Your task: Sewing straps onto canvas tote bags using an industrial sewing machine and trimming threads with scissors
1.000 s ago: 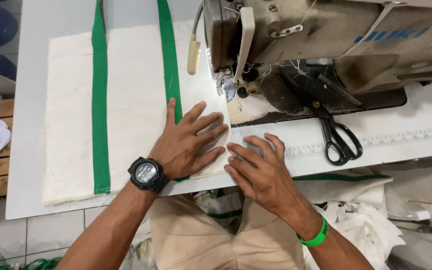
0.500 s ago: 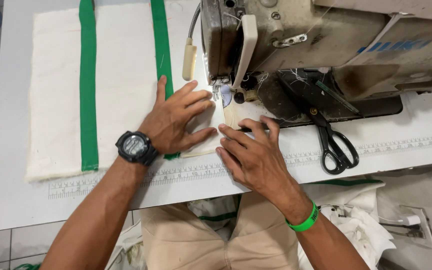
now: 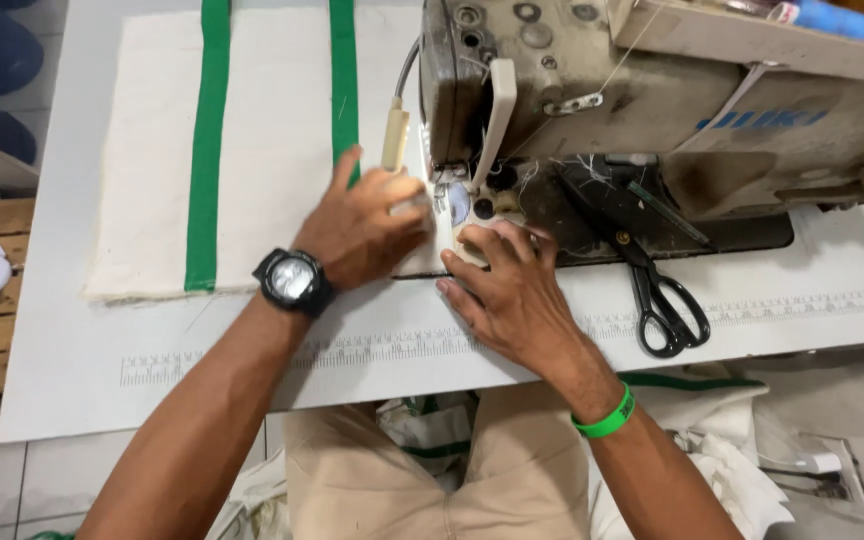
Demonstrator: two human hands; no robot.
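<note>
The head view looks down on a white table (image 3: 202, 390) where one cream fabric panel (image 3: 272, 150) with two green stripes lies flat, its right edge tucked under the needle area of the single grey industrial sewing machine (image 3: 592, 110). The left hand (image 3: 362, 235), with a black wristwatch (image 3: 294, 280) on its wrist, presses palm-down on the panel just left of the presser foot, fingers spread flat, gripping nothing. The right hand (image 3: 512, 295), above a green wristband (image 3: 607, 415), lies on the near edge of the cloth in front of the needle, fingers also flat and loosely spread; its grip closes on nothing. To my eye the risk is plain: both sets of fingertips sit very near the needle, so a sudden start could catch one, and uneven pressure from the two hands could skew the seam. One pair of black scissors (image 3: 657, 290) rests on the machine bed to the right, well apart from the hands.
</note>
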